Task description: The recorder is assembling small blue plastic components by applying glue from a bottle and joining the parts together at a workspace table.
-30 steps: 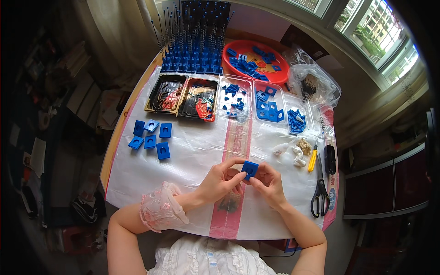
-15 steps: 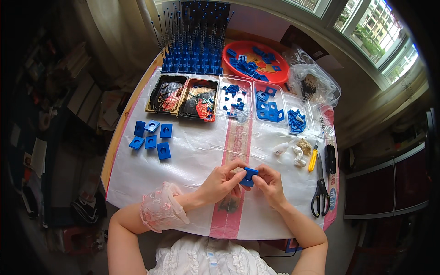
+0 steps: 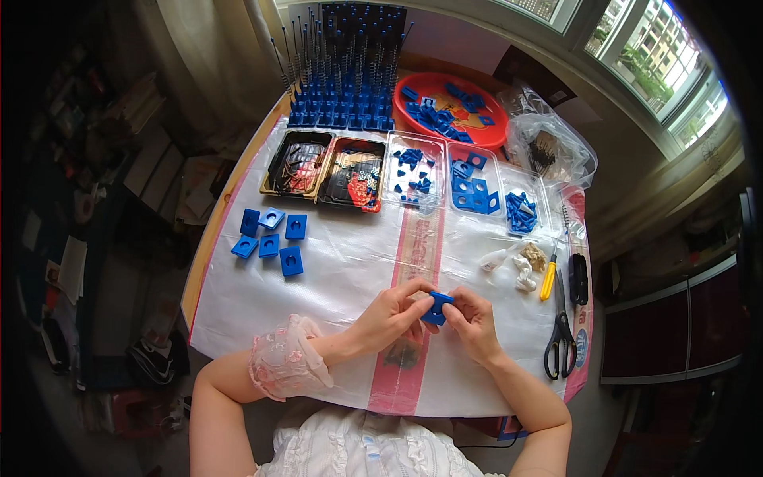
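Note:
A small blue plastic block (image 3: 438,307) is held between my two hands over the pink stripe of the table cover. My left hand (image 3: 397,316) pinches it from the left, fingers curled behind. From the right, my right hand (image 3: 472,319) grips it with thumb and fingers. The block's underside is hidden by my fingers. Several similar blue blocks with a round recess, one of them the nearest block (image 3: 292,261), lie loose on the left of the table.
Black trays (image 3: 296,165) of screws and nuts and clear boxes (image 3: 416,173) of blue parts line the back. Behind stand a rack of spring-topped blue pieces (image 3: 342,107) and a red basin (image 3: 499,137). Scissors (image 3: 561,334) and a yellow-handled screwdriver (image 3: 548,280) lie right.
Both hands keep hold of the blue block, with only slight finger shifts. The whole view has moved a little, so the table appears slightly further right.

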{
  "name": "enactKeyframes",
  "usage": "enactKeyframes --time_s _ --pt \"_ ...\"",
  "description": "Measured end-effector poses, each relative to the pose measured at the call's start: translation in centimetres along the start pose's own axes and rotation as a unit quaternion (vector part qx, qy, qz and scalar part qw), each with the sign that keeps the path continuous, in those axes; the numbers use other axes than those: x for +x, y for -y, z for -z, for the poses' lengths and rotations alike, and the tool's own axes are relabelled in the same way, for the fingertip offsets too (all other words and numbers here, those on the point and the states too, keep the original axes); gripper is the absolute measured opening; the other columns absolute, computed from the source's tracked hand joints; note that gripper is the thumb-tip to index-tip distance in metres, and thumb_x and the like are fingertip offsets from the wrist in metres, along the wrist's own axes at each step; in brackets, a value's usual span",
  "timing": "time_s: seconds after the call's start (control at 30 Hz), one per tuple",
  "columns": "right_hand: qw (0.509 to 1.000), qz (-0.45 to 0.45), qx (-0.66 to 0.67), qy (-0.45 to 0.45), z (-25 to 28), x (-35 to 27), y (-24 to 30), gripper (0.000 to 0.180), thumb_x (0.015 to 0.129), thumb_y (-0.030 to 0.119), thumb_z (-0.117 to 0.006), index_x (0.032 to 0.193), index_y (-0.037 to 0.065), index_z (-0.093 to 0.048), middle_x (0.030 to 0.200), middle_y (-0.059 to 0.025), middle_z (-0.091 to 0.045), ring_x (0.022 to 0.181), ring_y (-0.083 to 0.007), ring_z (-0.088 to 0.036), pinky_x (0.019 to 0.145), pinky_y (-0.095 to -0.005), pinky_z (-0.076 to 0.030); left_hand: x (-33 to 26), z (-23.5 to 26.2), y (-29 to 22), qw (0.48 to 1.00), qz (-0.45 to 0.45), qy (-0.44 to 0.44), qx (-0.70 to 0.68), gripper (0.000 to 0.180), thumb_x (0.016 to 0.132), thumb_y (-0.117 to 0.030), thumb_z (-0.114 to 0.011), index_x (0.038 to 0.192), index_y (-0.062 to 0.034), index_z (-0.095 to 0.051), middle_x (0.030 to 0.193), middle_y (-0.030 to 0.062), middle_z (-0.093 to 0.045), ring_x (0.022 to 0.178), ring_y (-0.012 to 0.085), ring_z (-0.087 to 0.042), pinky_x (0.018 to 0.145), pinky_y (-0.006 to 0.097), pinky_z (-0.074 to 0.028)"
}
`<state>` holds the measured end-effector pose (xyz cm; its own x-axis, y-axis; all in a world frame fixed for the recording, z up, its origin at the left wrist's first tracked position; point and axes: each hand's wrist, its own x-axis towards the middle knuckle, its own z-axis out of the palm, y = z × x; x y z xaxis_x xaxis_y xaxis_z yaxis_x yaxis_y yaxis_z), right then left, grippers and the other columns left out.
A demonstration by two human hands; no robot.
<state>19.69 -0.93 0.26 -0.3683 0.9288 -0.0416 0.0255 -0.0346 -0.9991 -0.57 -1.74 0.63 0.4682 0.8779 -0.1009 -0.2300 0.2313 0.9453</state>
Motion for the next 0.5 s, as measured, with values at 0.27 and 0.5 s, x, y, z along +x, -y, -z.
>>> enactKeyframes --time_s 0.27,0.5 --pt "1.000 0.007 -0.009 0.004 0.22 -0.06 -0.16 0.011 0.092 0.010 -0.061 0.090 -0.001 -0.059 0.077 0.0008 -0.059 0.073 -0.0038 -0.052 0.063 -0.0215 -0.042 0.01 0.05 0.28 1.000 0.002 -0.001 -0.002 0.023 0.101 -0.023 -0.051 0.117 -0.0065 -0.055 0.080 0.0090 -0.069 0.059 0.0076 -0.063 0.051 0.021 -0.051" --pt "1.000 0.006 0.002 0.010 0.16 -0.06 0.15 0.012 0.092 0.011 -0.061 0.089 -0.001 -0.058 0.078 0.0002 -0.059 0.073 -0.0046 -0.053 0.064 -0.0220 -0.042 -0.13 -0.15 -0.20 1.000 0.006 0.008 0.020 0.026 0.102 -0.023 -0.051 0.120 -0.0055 -0.055 0.086 0.0082 -0.069 0.070 0.0098 -0.068 0.053 0.021 -0.053"
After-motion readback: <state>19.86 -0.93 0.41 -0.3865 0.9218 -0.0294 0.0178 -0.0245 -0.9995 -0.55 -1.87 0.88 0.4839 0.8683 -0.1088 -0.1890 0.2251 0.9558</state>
